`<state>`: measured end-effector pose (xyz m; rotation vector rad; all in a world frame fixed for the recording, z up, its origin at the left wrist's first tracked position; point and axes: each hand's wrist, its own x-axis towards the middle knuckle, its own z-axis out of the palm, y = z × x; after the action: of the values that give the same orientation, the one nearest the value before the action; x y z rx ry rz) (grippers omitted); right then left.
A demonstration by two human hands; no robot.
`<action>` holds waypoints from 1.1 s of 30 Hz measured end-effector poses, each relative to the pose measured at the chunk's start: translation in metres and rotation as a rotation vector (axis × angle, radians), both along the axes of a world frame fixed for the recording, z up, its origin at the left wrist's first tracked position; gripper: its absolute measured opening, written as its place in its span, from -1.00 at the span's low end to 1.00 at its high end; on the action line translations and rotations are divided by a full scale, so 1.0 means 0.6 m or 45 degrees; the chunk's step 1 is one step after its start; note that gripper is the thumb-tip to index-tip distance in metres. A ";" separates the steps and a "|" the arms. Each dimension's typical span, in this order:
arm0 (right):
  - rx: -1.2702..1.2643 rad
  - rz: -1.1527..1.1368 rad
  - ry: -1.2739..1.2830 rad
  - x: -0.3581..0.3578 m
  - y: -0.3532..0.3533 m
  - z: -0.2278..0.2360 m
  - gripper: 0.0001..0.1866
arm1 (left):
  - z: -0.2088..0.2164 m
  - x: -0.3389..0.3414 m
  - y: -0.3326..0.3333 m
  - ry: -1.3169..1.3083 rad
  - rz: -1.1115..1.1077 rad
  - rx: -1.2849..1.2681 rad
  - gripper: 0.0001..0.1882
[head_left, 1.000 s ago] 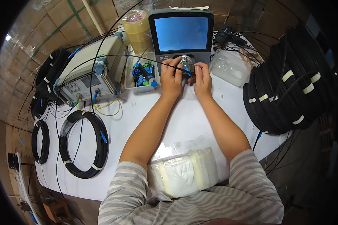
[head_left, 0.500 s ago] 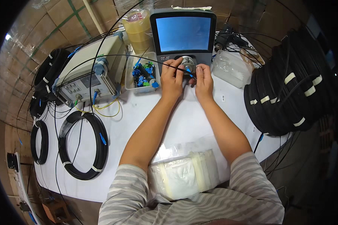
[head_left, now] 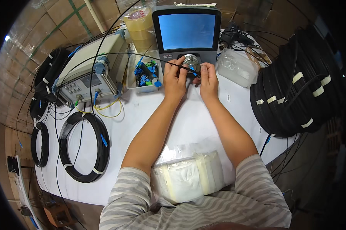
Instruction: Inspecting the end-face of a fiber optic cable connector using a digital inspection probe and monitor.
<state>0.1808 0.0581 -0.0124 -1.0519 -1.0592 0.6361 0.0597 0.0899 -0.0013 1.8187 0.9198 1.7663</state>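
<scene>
**Both hands at the round metal port of the screen unit**

At the far edge of the white counter (head_left: 234, 111), the left hand (head_left: 174, 78) and the right hand (head_left: 208, 78) meet just below the round silver metal port (head_left: 191, 61) on the grey box-shaped instrument with a blue screen (head_left: 186, 32). The left grip is closed, thumb and fingers pinched on a thin black cable (head_left: 104, 55) that ends in a small blue connector (head_left: 194, 73); the connector lies between the two hands, right at the port. The right grip is curled nearly closed beside the connector, but what it presses on is hidden by the fingers.

Just left of the left hand sits a clear plastic tray (head_left: 136, 87) holding a heap of blue connector pieces (head_left: 146, 73). Toward the far right edge lies a clear plastic bag (head_left: 237, 69) with pale contents too blurred to tell. At the near edge, between the forearms, lies a clear pouch of white wipes (head_left: 186, 180). A beige test instrument with a front panel (head_left: 90, 78) stands toward the far left corner, and a black cable coil with blue ends (head_left: 84, 147) lies at the left edge. A large stack of black cable coils with white tape bands (head_left: 295, 84) fills the right edge.
</scene>
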 end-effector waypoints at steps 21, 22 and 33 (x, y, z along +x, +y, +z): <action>0.015 0.018 0.028 0.001 0.000 -0.002 -0.72 | -0.001 -0.001 0.001 0.003 0.016 -0.006 -0.72; 0.014 0.019 0.028 0.002 0.001 -0.003 -0.72 | 0.000 0.000 0.001 0.007 0.008 -0.008 -0.72; 0.000 0.091 0.105 0.000 -0.003 -0.001 -0.75 | -0.002 -0.003 -0.002 0.024 0.021 -0.033 -0.70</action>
<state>0.1809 0.0561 -0.0128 -0.9831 -1.0283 0.7317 0.0578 0.0889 -0.0025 1.8193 0.9635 1.7422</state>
